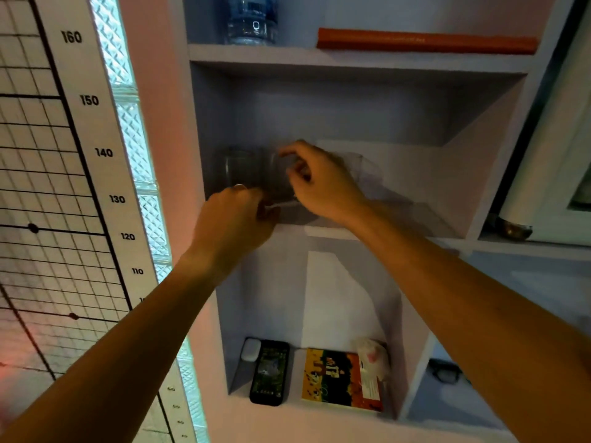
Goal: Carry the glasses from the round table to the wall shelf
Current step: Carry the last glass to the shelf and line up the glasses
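The wall shelf (367,231) has a middle niche with clear glasses standing in it. One glass (240,167) stands at the far left of the niche. A second glass (279,180) sits just right of it, between my hands. My right hand (323,183) reaches in from the right, with index finger and thumb pinching that second glass near its rim. My left hand (236,219) is at the shelf's front edge, fingers curled against the base of the same glass. A faint third glass (355,164) shows behind my right hand. The round table is out of view.
The upper shelf holds a water bottle (251,20) and an orange roll (425,41). The lower niche holds a phone (270,372), a white earbud case (251,350), a book (342,378) and a tissue pack (372,356). A height chart (96,155) hangs on the left.
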